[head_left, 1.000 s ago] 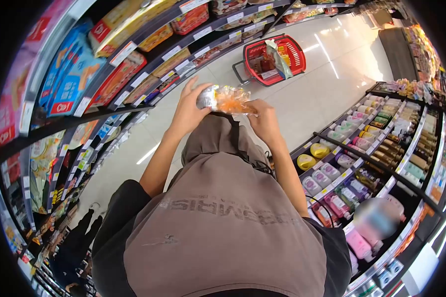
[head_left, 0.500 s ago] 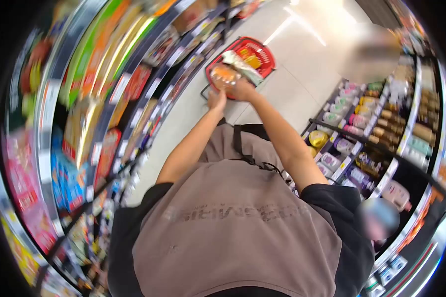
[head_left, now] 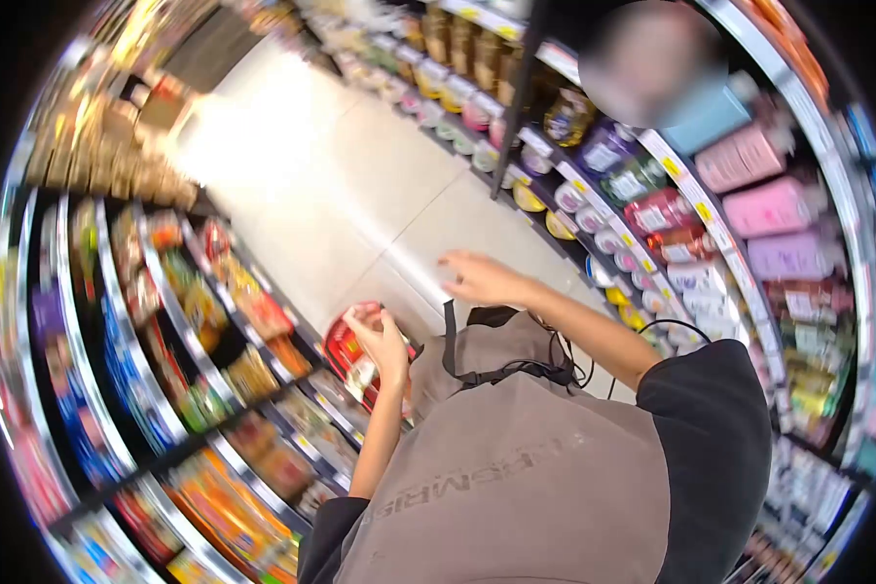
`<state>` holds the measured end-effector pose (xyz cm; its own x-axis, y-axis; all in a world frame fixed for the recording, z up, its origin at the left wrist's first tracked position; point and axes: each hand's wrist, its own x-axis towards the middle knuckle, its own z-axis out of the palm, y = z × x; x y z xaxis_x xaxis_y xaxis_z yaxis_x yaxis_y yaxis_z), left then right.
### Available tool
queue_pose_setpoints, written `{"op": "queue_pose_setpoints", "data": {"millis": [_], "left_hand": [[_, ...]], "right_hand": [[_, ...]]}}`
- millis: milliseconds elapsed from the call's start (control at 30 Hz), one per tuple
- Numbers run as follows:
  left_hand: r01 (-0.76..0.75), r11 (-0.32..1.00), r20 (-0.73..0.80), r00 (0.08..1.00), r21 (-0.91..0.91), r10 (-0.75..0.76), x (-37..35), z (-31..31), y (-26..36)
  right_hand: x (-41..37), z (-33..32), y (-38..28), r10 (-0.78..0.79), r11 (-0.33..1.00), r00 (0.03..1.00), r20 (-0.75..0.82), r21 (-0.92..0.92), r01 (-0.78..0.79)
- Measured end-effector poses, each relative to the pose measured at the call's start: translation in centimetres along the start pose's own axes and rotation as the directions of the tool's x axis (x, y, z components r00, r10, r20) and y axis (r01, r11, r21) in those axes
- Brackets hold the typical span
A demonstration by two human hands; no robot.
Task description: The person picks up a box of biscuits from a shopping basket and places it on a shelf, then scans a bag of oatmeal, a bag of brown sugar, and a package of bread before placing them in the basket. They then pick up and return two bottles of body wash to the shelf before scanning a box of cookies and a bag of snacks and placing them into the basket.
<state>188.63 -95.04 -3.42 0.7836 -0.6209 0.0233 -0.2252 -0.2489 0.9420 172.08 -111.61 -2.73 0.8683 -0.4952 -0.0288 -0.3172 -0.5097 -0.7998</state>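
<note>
The empty, loosely spread right hand [head_left: 485, 280] and the empty, half-curled left hand [head_left: 383, 343], over the red plastic basket [head_left: 338, 348] on pale floor tiles [head_left: 423, 209], no longer held the clear-wrapped orange package, its release seemingly complete, its resting place unclear

Red bskt [head_left: 337, 345] on flr [head_left: 399, 229], btls [head_left: 764, 208] on shelf [head_left: 699, 195]

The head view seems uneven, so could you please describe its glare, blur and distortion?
In the head view, glare whitens the far floor; in that same head view, goods at upper left look smeared, and shelf edges bow strongly toward the black corners.
</note>
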Motion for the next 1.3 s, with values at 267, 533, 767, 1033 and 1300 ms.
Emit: {"op": "queue_pose_setpoints", "data": {"millis": [267,533,767,1033,1300], "left_hand": [[-0.332,0.902,0.552,0.713,-0.276,0.432,12.7,18.6,20.1],[-0.493,0.505,0.364,0.358,-0.708,0.860,15.1,36.8,34.2],[-0.089,0.704,0.707,-0.008,-0.705,0.707,18.0,42.6,35.8],[-0.216,0.622,0.649,-0.084,-0.753,0.756,19.1,41.1,33.3],[-0.437,0.183,0.264,-0.131,-0.881,0.956,16.6,37.6,33.4]], "right_hand": [[-4.4,-21.6,-0.6,0.229,0.972,0.485,-0.844,0.176,-0.153],[-3.6,-32.5,-2.2,0.100,0.961,0.082,-0.992,0.075,-0.266],[-1.7,-35.2,-2.4,0.208,0.853,0.070,-0.976,0.146,-0.501],[-2.9,-33.1,-0.7,0.162,0.908,0.121,-0.979,0.100,-0.406],[-6.0,-31.8,-2.1,-0.015,0.955,0.213,-0.977,-0.078,-0.287]]}}
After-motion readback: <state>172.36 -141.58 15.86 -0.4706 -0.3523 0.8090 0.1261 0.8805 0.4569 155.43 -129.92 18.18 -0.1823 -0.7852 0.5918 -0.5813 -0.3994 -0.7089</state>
